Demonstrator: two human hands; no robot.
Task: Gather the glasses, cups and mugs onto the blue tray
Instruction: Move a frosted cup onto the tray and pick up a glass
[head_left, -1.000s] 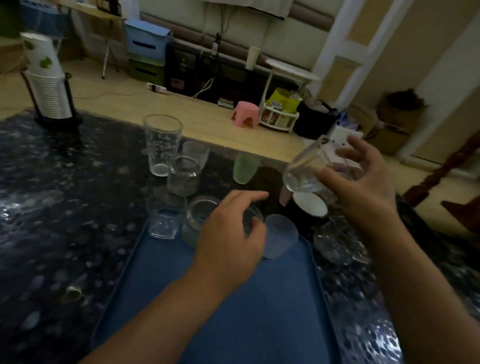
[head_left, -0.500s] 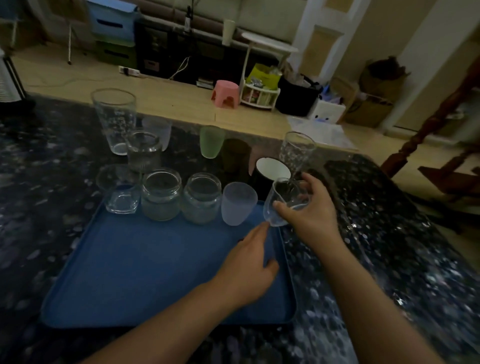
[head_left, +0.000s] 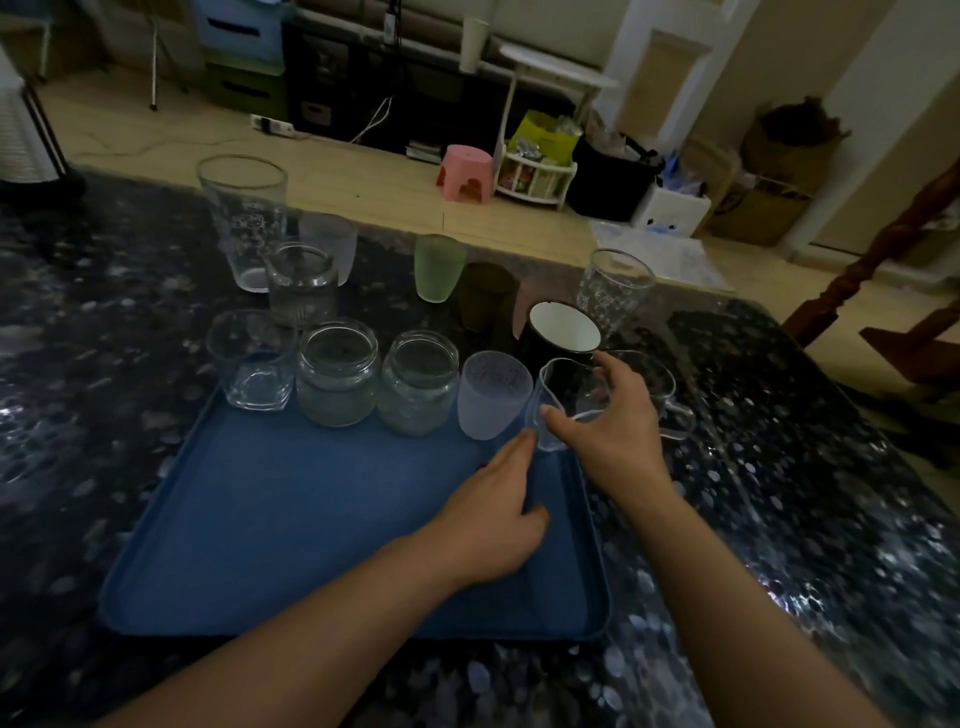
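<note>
**Right hand sets a clear glass at the tray's far right corner**

The right hand (head_left: 608, 415) grips a small clear glass (head_left: 556, 410) from above and behind, thumb on its near wall, fingers curled over the rim. The glass sits just right of centre in the frame, at the upper right corner of the blue tray (head_left: 311, 545), touching or nearly touching the frosted cup (head_left: 491, 392) to its left. Its long axis stands close to upright, tipped a little to the left. Whether its base is on the tray floor, on the rim, or a little above is hard to tell; glass and dim light blur the edge.

The left hand (head_left: 493, 519) lies flat and open on the tray, holding nothing, its fingertip just below the glass. It seems to be steadying the tray.

In my judgement the move hinges on the glass landing inside the rim, beside the frosted cup.

A handled clear mug (head_left: 670, 400) is partly hidden behind the right hand. Several glasses and cups wait on the table beyond the tray.
</note>
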